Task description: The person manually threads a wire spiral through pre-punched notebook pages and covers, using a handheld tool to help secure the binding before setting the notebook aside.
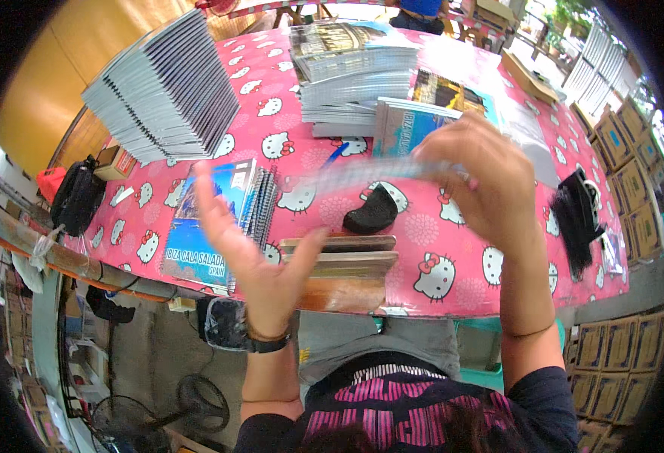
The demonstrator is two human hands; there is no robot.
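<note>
My right hand [487,177] is closed on one end of a long, thin grey-blue strip [370,175], which stretches leftward above the table. It is smeared by motion, and I cannot tell whether it is a wire coil or a notebook seen edge-on. My left hand [253,260] has its fingers spread and holds nothing. Just beyond its fingers lies a stack of spiral notebooks [207,226] with blue seaside covers. A small black cloth-like piece [371,210] rests between my hands, above a wooden block [343,275] at the table's near edge.
A tall pile of bound books [166,90] stands at the far left. More stacked booklets [358,79] and a blue-covered stack [404,124] sit farther back. A blue pen [335,155] lies mid-table. Black items [573,223] are at the right, a black bag [75,195] at the left.
</note>
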